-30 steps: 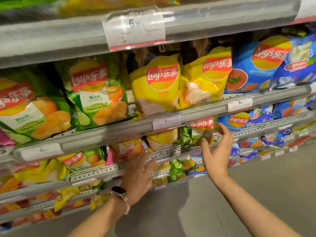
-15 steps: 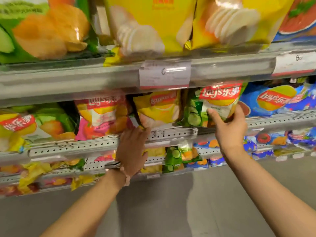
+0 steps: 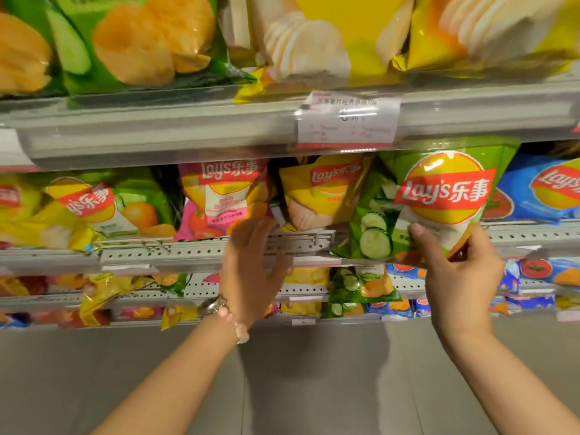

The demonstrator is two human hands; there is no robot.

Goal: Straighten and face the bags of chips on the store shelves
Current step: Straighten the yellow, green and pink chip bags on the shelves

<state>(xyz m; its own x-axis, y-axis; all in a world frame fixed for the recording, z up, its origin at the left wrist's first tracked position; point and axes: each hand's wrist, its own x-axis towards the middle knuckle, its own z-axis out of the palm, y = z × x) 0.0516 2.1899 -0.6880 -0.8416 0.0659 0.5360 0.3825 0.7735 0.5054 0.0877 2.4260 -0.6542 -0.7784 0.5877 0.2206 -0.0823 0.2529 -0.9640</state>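
A green cucumber-flavour chip bag [image 3: 439,196] is pulled forward off the second shelf, tilted slightly, with my right hand [image 3: 461,271] gripping its lower right corner, thumb on the front. My left hand [image 3: 251,271] hovers with fingers spread in front of the perforated shelf rail [image 3: 188,254], just below a pink chip bag [image 3: 222,199]. A small yellow chip bag [image 3: 320,193] stands between the pink and green ones. At the left a green bag [image 3: 103,208] leans askew.
Large green [image 3: 131,42] and yellow [image 3: 314,39] bags fill the shelf above, behind a price label [image 3: 346,120]. Blue bags [image 3: 546,189] sit at the right. Lower shelves hold several small mixed bags [image 3: 361,284]. Grey floor [image 3: 314,387] lies below.
The view has come closer to the second shelf. My right hand has drawn the green bag forward and up off the shelf. My left hand has shifted slightly right near the rail.
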